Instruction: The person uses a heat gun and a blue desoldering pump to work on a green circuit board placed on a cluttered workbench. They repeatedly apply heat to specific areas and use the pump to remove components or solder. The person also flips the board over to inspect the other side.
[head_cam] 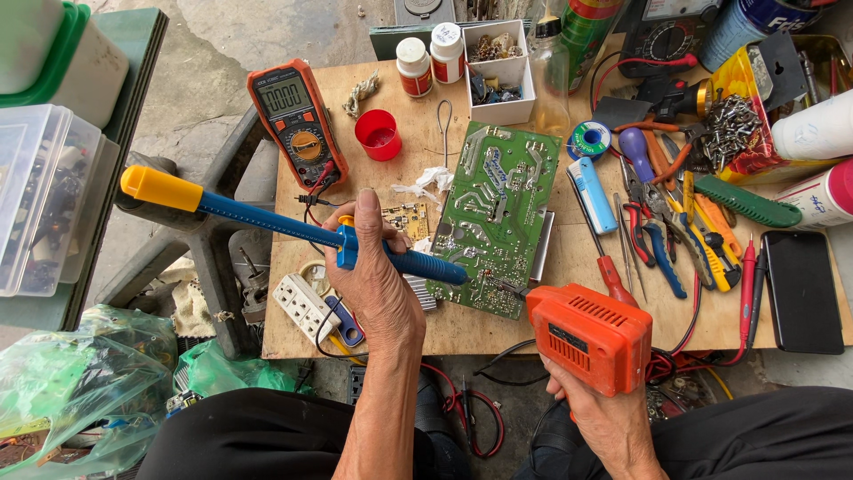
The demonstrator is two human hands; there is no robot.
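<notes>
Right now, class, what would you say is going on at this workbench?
A person sits at a cluttered wooden table. The left hand holds a blue solder sucker with a yellow end, its tip at a green circuit board. The right hand holds an orange soldering gun, its tip at the board's lower edge. A multimeter, pliers and a phone lie around.

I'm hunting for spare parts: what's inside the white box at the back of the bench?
The white box has two compartments: the far one holds pale, brownish small parts, the near one dark bluish pieces. Its walls hide whatever lies deeper, and the parts are too small to identify.
</notes>
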